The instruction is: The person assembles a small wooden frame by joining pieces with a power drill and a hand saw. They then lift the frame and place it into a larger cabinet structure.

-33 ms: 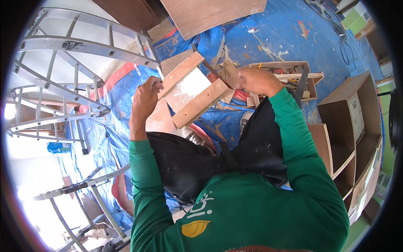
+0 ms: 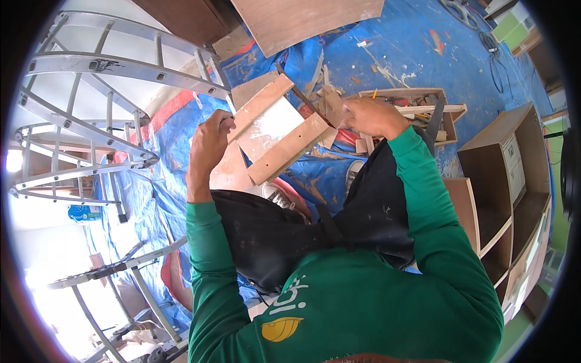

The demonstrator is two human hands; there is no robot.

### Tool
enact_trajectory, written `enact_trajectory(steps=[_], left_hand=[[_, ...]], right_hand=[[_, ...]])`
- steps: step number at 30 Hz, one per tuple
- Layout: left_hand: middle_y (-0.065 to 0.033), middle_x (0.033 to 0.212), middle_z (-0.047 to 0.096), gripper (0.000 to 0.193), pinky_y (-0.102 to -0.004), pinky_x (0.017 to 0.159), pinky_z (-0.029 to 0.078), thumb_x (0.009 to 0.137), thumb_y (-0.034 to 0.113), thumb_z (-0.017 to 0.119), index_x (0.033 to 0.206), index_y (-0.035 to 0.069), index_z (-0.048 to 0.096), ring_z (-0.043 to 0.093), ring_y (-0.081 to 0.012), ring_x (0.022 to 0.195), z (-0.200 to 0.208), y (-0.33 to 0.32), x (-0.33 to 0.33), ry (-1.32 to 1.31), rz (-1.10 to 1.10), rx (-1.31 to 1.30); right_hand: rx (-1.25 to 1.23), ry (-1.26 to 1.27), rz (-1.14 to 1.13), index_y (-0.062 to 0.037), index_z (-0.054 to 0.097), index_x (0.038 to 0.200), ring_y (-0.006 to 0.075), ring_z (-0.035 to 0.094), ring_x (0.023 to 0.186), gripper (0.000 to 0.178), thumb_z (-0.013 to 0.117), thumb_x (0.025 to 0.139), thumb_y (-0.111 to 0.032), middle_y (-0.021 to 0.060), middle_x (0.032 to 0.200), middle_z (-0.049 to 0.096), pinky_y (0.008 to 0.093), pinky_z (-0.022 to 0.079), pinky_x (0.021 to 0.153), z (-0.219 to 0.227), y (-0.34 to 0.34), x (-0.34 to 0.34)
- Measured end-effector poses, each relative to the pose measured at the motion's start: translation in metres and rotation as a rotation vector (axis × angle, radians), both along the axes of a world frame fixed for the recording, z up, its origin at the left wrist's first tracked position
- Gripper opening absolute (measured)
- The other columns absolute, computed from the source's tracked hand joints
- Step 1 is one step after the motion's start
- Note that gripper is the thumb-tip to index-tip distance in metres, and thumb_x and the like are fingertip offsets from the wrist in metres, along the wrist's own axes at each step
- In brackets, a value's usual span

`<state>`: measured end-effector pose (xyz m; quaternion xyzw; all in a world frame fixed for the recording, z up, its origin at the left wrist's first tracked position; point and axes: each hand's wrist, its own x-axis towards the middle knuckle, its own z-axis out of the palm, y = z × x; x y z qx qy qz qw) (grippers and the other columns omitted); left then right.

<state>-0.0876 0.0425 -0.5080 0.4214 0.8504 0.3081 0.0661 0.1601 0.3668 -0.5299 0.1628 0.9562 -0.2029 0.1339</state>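
Observation:
In front of my knees sits a wooden piece made of two light strips, the far strip (image 2: 261, 107) and the near strip (image 2: 288, 149), with a smeared white panel (image 2: 273, 125) between them. My left hand (image 2: 209, 142) is closed, its fingertips curled beside the left end of the far strip; whatever they pinch is hidden. At the other side, my right hand (image 2: 376, 117) has its fingers pressed together next to a thin brown piece of wood (image 2: 333, 104). What lies between those fingers cannot be made out. A dark narrow strip (image 2: 304, 101) runs along the panel's right end.
An open wooden toolbox (image 2: 446, 124) with tools stands beyond my right hand. Aluminium ladders (image 2: 121, 63) fill the left. An open wooden cabinet (image 2: 493, 163) is at the right, and a plywood sheet (image 2: 302, 23) lies at the far side. Blue tarp (image 2: 399, 42) with scraps covers the floor.

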Motion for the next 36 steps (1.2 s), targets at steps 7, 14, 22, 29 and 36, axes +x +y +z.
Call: enact_trajectory(steps=[7,14,22,29,36], left_hand=[[-0.0158,0.093,0.076,0.015,-0.0415,0.077,0.056,0.105,0.014,0.062,0.112,0.002,0.068,0.075,-0.0349,0.085,0.001,0.006,0.002,-0.004,-0.023,0.009],[-0.0156,0.094,0.076,0.015,-0.0413,0.077,0.056,0.105,0.014,0.062,0.112,0.002,0.068,0.076,-0.0343,0.086,0.0,0.009,0.001,-0.002,-0.026,0.005],[-0.015,0.095,0.077,0.015,-0.0413,0.077,0.056,0.106,0.015,0.061,0.112,0.004,0.069,0.076,-0.0342,0.087,-0.001,0.006,0.001,0.017,-0.012,-0.014],[-0.0146,0.094,0.078,0.015,-0.0409,0.077,0.057,0.106,0.014,0.061,0.114,0.004,0.069,0.077,-0.0332,0.086,0.002,0.006,0.003,0.007,-0.006,-0.022],[-0.0145,0.094,0.078,0.015,-0.041,0.077,0.057,0.106,0.014,0.061,0.114,0.005,0.069,0.077,-0.033,0.088,0.003,0.007,0.005,0.013,0.003,-0.045]], right_hand=[[-0.046,-0.042,-0.045,-0.0024,0.066,0.128,0.0428,0.068,0.114,0.051,0.071,0.099,-0.044,0.0233,0.119,0.073,0.0524,0.053,0.097,0.011,0.0,0.004],[-0.046,-0.024,-0.056,-0.003,0.067,0.128,0.0427,0.069,0.115,0.05,0.071,0.099,-0.043,0.0234,0.12,0.073,0.0526,0.054,0.097,0.01,0.001,0.006],[-0.041,-0.034,-0.038,-0.004,0.066,0.13,0.0429,0.07,0.112,0.048,0.069,0.101,-0.042,0.0234,0.118,0.073,0.0526,0.055,0.096,0.018,-0.003,0.006],[-0.015,0.015,-0.004,-0.0035,0.066,0.13,0.0441,0.071,0.108,0.046,0.07,0.101,-0.039,0.0242,0.112,0.074,0.0533,0.055,0.093,0.007,0.001,0.005],[-0.059,0.0,-0.053,0.001,0.068,0.117,0.0464,0.07,0.112,0.042,0.072,0.097,-0.036,0.027,0.116,0.073,0.0551,0.054,0.096,0.018,-0.004,0.005]])
